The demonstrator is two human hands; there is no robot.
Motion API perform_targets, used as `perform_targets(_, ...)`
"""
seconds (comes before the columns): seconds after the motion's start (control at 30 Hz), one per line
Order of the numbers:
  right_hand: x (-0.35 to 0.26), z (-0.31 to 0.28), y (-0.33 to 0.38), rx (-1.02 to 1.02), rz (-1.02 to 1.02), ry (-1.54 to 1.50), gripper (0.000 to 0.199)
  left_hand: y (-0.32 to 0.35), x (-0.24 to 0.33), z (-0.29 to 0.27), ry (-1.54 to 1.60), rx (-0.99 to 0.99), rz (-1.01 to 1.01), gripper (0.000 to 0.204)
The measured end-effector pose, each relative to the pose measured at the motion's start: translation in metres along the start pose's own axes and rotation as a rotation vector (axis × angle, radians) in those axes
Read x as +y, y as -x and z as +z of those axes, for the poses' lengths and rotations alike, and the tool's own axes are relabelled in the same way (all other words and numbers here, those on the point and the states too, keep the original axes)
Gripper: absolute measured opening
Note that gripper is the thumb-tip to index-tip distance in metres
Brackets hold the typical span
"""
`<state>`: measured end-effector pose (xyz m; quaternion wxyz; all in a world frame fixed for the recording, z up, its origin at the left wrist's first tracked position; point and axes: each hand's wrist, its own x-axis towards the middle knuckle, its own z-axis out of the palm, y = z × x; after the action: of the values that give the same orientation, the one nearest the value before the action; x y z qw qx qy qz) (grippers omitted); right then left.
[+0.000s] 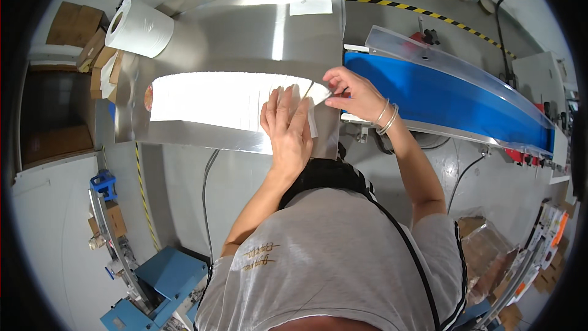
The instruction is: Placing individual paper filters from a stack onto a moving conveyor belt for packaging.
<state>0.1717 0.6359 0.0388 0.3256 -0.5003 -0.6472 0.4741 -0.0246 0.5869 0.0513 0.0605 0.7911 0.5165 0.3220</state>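
Note:
A long row of thin white sheets (208, 99), packed closely together, lies across the metal table. My left hand (286, 125) rests flat on the right part of the row, fingers stretched out and slightly apart. At the row's right end, one white sheet (317, 93) stands away from the others, its corner pointing at my right hand (357, 95). The fingers and thumb of that hand are bent around this corner and appear to pinch it, with the index finger raised. A reddish end piece (148, 97) shows at the row's left end.
A large white roll (141, 27) stands at the table's back left, and a paper sheet (310, 0) lies at its back right. The metal table (245, 30) has a raised rim. A blue conveyor belt (447, 95) with a clear side guard (459, 64) adjoins on the right. Cardboard boxes (73, 23) are at left.

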Motion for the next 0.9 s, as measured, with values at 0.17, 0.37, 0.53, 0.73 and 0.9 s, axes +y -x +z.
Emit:
perform_targets(0.17,-0.001,-0.006,-0.01,-0.21,-0.115,-0.021,0.034,-0.001,-0.003,-0.004,-0.031,-0.069,0.047,0.037)
perform_targets(0.37,0.021,-0.004,0.001,-0.076,-0.12,0.073,0.03,0.005,-0.003,-0.007,-0.136,-0.005,-0.072,0.044)
perform_targets(0.53,0.082,-0.04,0.024,0.485,0.38,-0.097,0.041,0.009,-0.01,-0.003,-0.103,0.04,-0.037,0.038)
perform_targets(0.73,0.125,-0.087,0.058,1.04,0.294,1.213,0.053,0.009,-0.013,0.0,-0.107,0.115,-0.017,0.034)
perform_targets(0.9,0.031,-0.045,0.035,0.384,-0.058,0.308,0.047,0.011,-0.014,-0.002,-0.101,0.118,-0.01,0.029)
